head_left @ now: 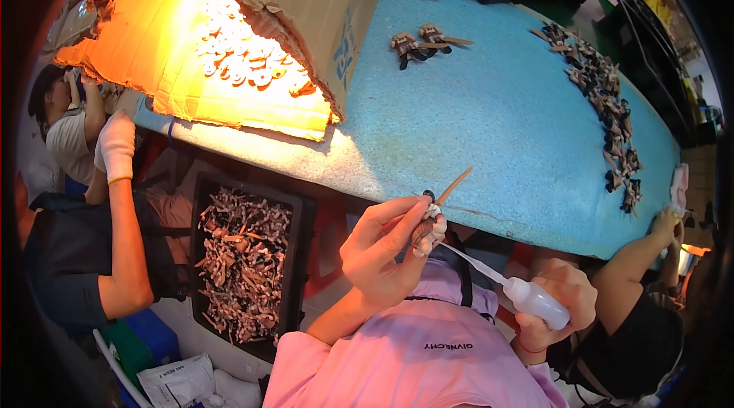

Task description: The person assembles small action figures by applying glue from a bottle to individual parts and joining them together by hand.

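Observed: the left grip (382,251) pinches a small figurine (425,237) near the front edge of the blue worktop (474,125); the right grip (573,287) clasps a squeeze bottle (537,303) (nozzle angled toward the figurine).

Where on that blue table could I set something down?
The blue tabletop lies bare between the cardboard box, left, and the row of figures, right, in front of the figure pair farther back. Crowded: along that row, and inside the box, strewn with pale pieces.
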Demonstrator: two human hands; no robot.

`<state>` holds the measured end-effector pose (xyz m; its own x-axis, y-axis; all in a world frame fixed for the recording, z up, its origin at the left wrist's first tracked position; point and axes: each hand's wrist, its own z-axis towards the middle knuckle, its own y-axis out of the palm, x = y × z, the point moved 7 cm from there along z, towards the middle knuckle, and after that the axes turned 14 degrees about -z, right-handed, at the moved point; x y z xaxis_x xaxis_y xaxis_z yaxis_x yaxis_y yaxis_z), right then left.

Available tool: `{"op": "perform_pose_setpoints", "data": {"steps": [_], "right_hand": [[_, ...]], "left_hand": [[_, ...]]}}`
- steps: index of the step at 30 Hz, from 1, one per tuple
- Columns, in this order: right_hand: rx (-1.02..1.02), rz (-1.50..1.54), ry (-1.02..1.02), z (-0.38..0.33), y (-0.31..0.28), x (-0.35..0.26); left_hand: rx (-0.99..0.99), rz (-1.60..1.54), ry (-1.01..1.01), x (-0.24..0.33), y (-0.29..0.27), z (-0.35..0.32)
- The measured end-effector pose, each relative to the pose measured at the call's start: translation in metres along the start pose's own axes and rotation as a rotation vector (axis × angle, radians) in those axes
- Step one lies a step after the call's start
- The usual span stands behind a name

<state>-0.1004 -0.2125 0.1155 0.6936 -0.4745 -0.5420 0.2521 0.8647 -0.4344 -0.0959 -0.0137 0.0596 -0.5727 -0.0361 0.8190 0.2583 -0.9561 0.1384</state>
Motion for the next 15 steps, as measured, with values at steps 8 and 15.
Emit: {"op": "perform_pose_setpoints", "data": {"steps": [8, 15], "right_hand": [[-0.032, -0.033, 0.053, 0.0027, -0.0013, 0.0026], [-0.084, -0.108, 0.042, 0.0043, -0.0009, -0.0001]], "left_hand": [[-0.021, -0.037, -0.011, 0.0012, 0.0036, 0.0029], [-0.028, -0.011, -0.035, -0.0011, 0.0042, 0.0012]]}}
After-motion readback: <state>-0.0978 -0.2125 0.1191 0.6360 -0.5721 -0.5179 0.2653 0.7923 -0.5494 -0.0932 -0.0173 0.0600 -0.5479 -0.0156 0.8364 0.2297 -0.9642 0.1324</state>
